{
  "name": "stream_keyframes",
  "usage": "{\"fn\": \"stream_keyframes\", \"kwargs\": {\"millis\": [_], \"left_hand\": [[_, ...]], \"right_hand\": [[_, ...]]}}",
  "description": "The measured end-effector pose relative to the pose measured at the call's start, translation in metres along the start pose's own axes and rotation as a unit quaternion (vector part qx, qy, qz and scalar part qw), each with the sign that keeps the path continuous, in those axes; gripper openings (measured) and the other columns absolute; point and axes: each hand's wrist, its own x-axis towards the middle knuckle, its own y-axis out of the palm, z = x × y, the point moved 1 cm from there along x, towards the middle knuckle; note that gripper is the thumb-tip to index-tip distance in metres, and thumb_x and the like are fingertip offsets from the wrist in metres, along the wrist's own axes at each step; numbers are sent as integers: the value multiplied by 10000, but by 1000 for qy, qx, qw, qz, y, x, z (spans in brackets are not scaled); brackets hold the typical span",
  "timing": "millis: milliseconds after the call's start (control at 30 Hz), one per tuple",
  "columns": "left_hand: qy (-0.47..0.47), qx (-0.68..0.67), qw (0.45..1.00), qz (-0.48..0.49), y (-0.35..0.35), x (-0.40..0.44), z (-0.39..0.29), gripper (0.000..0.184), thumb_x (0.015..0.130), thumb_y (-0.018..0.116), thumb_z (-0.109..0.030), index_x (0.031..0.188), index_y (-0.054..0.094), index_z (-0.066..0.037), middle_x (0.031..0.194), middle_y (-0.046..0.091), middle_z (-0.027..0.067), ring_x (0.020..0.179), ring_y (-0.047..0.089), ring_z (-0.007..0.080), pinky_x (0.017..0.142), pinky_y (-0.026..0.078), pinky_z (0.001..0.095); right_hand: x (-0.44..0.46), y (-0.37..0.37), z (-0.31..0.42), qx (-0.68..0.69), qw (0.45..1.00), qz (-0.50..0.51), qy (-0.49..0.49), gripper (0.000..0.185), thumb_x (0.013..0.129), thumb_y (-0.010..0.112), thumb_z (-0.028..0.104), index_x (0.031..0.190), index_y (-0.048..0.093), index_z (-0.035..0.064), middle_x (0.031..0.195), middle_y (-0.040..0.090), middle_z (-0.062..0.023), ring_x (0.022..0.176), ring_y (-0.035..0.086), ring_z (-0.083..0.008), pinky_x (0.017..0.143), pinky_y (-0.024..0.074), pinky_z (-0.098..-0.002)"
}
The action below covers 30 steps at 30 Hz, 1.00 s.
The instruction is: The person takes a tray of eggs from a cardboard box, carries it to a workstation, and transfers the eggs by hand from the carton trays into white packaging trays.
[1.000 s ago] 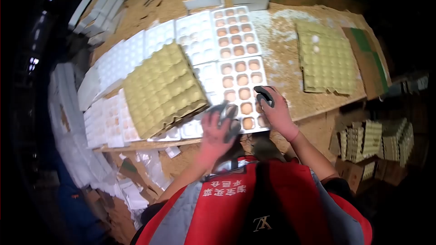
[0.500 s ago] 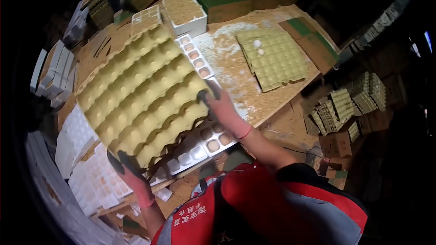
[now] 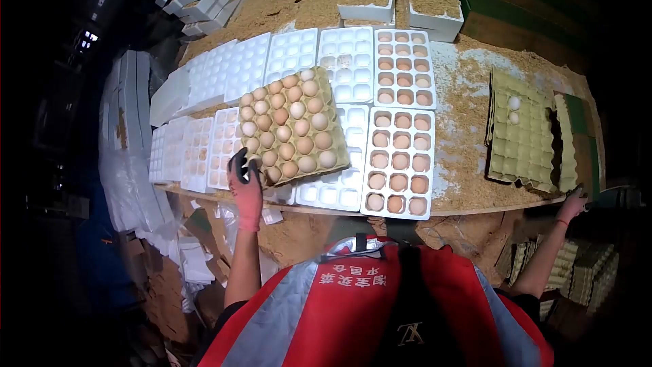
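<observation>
Left hand (image 3: 246,180) touches the near-left corner of the egg tray (image 3: 341,144), can't tell if it's actually pinching. Half a second ago both hands had a bare pulp tray up over that spot; now the eggs (image 3: 282,133) are uncovered, up and right of the grip. I'd say that puts them in easy reach. Further right of that hand there's a filled foam tray (image 3: 407,215), then a narrow-looking tray (image 3: 564,146), new since then, just above the right hand (image 3: 574,202). Can't tell whether that one's gripping anything.
</observation>
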Motion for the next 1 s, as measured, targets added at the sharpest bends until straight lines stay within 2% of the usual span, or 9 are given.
{"fn": "stream_keyframes", "kwargs": {"millis": [33,100,167,267,400,633,800,900,1000], "left_hand": [[33,32,998,-48,-14,11,44,341,947,607,-76,1266,580,40,1179,612,157,1049,611,261,921,484,366],[-67,80,993,-46,-31,30,84,384,963,612,-130,1301,558,45,1190,617,173,1080,602,261,942,474,365],[-155,-15,987,33,-25,51,114,529,995,586,-336,1329,525,70,1292,599,202,1153,583,240,981,453,348],[-202,-203,932,220,3,72,146,618,997,551,-465,1370,499,24,1228,620,101,1088,583,175,939,477,318],[-305,-325,872,202,-4,82,94,663,961,604,-482,1378,453,11,1223,615,99,1083,601,184,911,513,327],[-150,-236,946,161,-33,110,141,717,866,717,-497,1326,508,12,1217,608,227,1160,572,347,992,432,434],[-162,-318,914,192,-140,153,141,594,907,747,-277,1345,506,44,1227,627,95,1063,589,151,902,488,292],[-163,-272,934,164,-173,174,208,584,936,710,-267,1382,483,33,1271,613,102,1092,587,161,916,491,316],[-191,-186,946,187,-198,194,250,578,952,678,-313,1387,492,19,1264,618,101,1090,591,165,913,495,318]], "right_hand": [[-43,-124,89,352,910,-68,210,459,1023,518,251,1364,519,-55,1335,596,-174,1191,581,-280,1009,452,-361],[-75,-143,197,623,782,-3,33,424,1027,502,219,1354,531,-49,1330,602,-167,1179,586,-271,1018,445,-353],[-177,-254,343,727,624,257,-126,434,1017,518,218,1385,520,-12,1291,617,-154,1167,587,-232,1034,430,-341],[-308,-333,489,622,561,462,-293,589,977,585,303,1461,425,9,1317,578,-237,1174,578,-272,1023,434,-355],[-400,-322,592,572,571,542,-230,573,1007,515,434,1335,505,-35,1142,643,-165,977,603,-226,865,481,-344],[-437,-392,574,651,527,535,-111,386,1011,543,355,1112,611,-11,940,643,-77,814,562,-140,732,478,-325],[-534,-420,611,646,612,430,-150,460,988,575,349,1158,576,-78,966,674,-152,820,585,-201,762,482,-359],[-591,-450,651,662,605,418,-145,455,975,592,344,1164,571,-70,999,665,-280,929,631,-432,822,480,-458],[-632,-444,685,644,605,437,-170,454,955,619,285,1210,536,-81,1088,633,-320,1044,588,-480,889,469,-492]]}}
